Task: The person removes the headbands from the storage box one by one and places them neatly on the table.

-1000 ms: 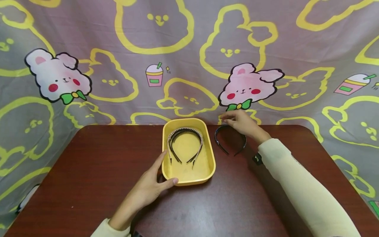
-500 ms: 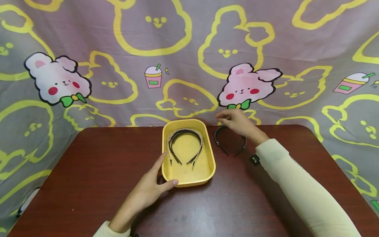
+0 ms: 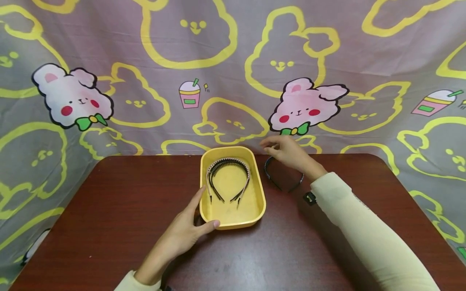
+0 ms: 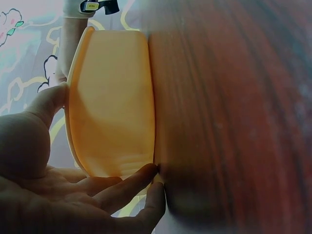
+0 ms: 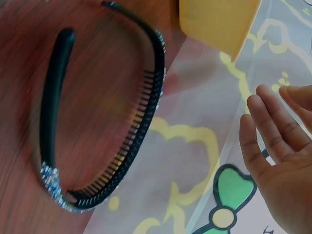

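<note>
Behind everything hangs a grey-pink cloth printed with yellow outlines and rabbit faces. In front of it you have a dark reddish wooden table, its far edge close to the cloth. Your right sleeve, pale cream, slants in over the table's right side. The yellow tray sits against the middle of the far edge. Your left hand grasps its near left corner, thumb on the near rim, fingers along the left wall and down by the base. Your right hand hangs above the far edge, right of the tray, fingers loosely bent, gripping nothing. Below it, apart from it, a black headband with blue glitter and comb teeth lies near the far edge, just beside the tray, its ends towards the near edge. Inside the tray are nested headbands, pale beaded outside and black toothed within; their exact number is hard to tell.
</note>
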`<state>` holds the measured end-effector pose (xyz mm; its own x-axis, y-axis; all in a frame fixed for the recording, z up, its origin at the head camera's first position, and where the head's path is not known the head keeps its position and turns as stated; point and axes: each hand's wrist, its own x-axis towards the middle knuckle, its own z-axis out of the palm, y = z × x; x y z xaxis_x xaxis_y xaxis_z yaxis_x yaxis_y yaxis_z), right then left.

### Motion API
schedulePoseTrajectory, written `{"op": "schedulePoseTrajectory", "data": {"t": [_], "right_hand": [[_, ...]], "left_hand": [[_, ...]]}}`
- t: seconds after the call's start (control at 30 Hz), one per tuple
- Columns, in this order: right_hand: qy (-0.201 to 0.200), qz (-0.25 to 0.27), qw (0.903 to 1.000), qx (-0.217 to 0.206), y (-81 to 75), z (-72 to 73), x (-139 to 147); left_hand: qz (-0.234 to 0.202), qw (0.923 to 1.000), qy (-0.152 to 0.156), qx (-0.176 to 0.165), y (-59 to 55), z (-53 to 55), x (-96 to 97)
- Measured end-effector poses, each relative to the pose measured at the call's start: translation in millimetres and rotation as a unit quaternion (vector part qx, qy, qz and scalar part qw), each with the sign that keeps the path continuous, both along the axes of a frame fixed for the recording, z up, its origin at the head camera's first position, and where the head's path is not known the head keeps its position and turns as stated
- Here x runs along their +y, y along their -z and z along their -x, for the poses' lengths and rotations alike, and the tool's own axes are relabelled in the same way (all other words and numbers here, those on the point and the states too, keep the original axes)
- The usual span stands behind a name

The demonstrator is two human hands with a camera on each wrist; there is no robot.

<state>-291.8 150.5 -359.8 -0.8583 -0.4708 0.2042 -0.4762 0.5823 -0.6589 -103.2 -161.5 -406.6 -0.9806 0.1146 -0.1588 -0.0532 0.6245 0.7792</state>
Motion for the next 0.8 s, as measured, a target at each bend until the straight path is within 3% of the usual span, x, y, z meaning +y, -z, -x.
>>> {"op": "schedulePoseTrajectory", "data": {"t": [0.8], "right_hand": [[-0.056,0.020,0.9971,0.047,6.2,-8.8,-30.8]], "left_hand": [[-0.040,0.9992,0.004,-0.004,0.8,0.5,0.2]]}}
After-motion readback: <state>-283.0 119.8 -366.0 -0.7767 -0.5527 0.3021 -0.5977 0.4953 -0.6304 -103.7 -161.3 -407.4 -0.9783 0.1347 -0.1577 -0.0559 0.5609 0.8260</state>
